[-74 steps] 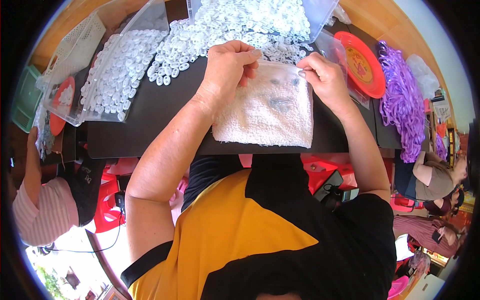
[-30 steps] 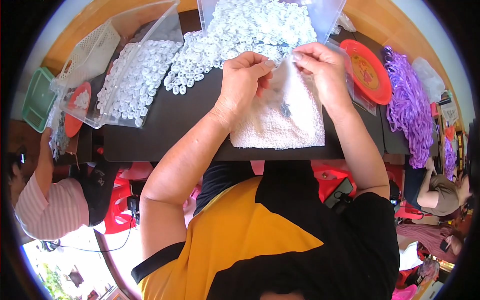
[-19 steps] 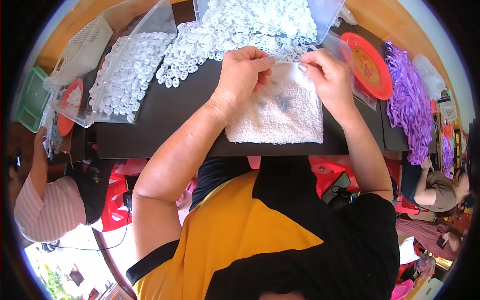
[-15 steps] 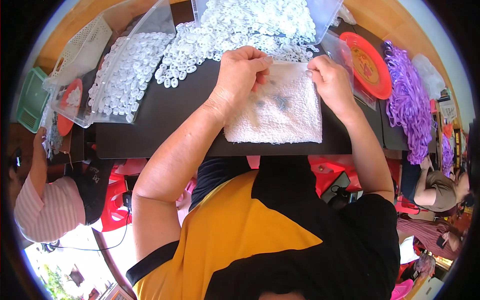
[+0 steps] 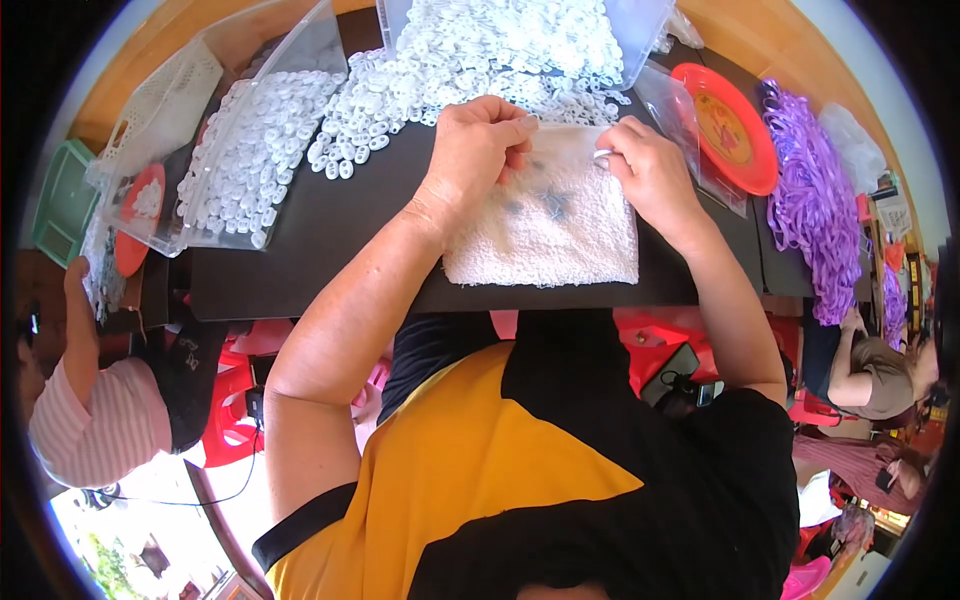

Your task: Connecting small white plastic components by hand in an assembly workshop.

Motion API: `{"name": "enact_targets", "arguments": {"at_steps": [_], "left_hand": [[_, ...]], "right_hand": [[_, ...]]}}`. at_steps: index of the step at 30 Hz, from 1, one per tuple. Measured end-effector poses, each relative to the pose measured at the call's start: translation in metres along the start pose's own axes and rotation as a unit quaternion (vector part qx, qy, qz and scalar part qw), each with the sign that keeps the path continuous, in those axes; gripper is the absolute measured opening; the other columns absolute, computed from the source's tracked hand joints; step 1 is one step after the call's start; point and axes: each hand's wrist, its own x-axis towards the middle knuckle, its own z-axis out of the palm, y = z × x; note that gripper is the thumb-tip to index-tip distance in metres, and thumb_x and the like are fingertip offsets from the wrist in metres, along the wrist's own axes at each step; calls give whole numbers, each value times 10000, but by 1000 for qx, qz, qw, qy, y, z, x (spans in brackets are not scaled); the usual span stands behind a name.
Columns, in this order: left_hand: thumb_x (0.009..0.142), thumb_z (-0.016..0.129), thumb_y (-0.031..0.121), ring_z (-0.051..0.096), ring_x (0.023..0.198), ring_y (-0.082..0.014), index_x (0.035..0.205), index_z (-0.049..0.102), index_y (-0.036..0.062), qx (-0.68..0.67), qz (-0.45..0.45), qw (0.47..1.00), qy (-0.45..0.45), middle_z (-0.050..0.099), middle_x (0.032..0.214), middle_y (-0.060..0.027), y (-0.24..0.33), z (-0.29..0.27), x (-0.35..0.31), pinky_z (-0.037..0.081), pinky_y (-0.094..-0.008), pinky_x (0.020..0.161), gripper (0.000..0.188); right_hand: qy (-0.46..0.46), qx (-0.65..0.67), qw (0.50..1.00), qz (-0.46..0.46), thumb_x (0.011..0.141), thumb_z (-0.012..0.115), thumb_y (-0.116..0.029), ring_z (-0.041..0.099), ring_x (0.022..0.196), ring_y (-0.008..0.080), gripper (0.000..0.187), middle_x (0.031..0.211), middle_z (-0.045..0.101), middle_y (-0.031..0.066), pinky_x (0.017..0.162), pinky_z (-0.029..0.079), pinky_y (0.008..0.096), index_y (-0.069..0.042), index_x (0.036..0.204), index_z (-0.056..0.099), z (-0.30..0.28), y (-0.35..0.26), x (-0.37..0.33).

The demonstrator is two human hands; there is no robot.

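A white cloth (image 5: 560, 245) with dark smudges and bluish bits lies on the dark table in front of me. Over its far left corner, my left hand (image 5: 478, 150) is closed in a pinch, and whatever its fingertips hold is hidden. My right hand (image 5: 648, 172) pinches a small white plastic piece (image 5: 602, 154) above the cloth's far right corner. Just beyond both hands spreads a heap of small white oval plastic pieces (image 5: 440, 85), spilling from a clear bin (image 5: 655, 30).
At the left, a tilted clear bin (image 5: 160, 235) holds more white pieces (image 5: 245, 150). A red plate (image 5: 745, 170) and a bundle of purple straps (image 5: 815, 210) lie at the right. A green basket (image 5: 62, 200) is at far left. Other people sit at both sides.
The right hand has shifted slightly left, and a white plastic piece now shows between its fingertips. The left hand has barely moved.
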Motion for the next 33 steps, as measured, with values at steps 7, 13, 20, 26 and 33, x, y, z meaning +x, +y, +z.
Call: {"name": "enact_targets", "arguments": {"at_steps": [7, 13, 20, 26, 33], "left_hand": [[862, 657, 143, 519, 566, -70, 862, 654, 22, 1, -2, 1000, -1, 601, 696, -4, 2, -1, -1, 391, -214, 507, 121], [875, 633, 111, 529, 561, -84, 872, 627, -13, -36, 20, 999, 4, 603, 697, -33, 7, 0, -5, 412, -227, 473, 123], [888, 629, 125, 533, 565, -84, 888, 624, -6, -71, 33, 997, 5, 596, 692, -29, 8, 0, -8, 413, -224, 473, 132], [883, 644, 127, 513, 569, -78, 857, 643, 13, -63, 21, 998, 4, 598, 690, -12, 8, 1, -9, 398, -220, 517, 116], [899, 638, 145, 522, 566, -66, 865, 636, 18, -50, 13, 999, -1, 594, 685, -3, 7, 2, -8, 394, -210, 501, 132]], "right_hand": [[-66, -186, 980, -18, 774, 612, -42, 625, 798, 352, 71, 869, 628, 135, 660, 474, 454, -20, 829, 573, -14, -18, 12], [67, 387, 908, 145, 875, 648, -120, 533, 642, 60, 114, 702, 598, -14, 569, 413, 233, -9, 897, 639, -6, -32, 36], [55, 485, 845, 218, 863, 646, -105, 565, 646, 78, 99, 725, 632, 16, 606, 400, 211, -10, 890, 652, -5, -57, 44], [81, 511, 822, 239, 867, 639, -111, 596, 659, 97, 110, 739, 652, 36, 614, 406, 219, -16, 916, 664, 3, -55, 43], [80, 521, 817, 234, 878, 652, -132, 610, 691, 121, 148, 783, 651, 36, 644, 414, 223, -6, 956, 656, 9, -49, 39]]}}
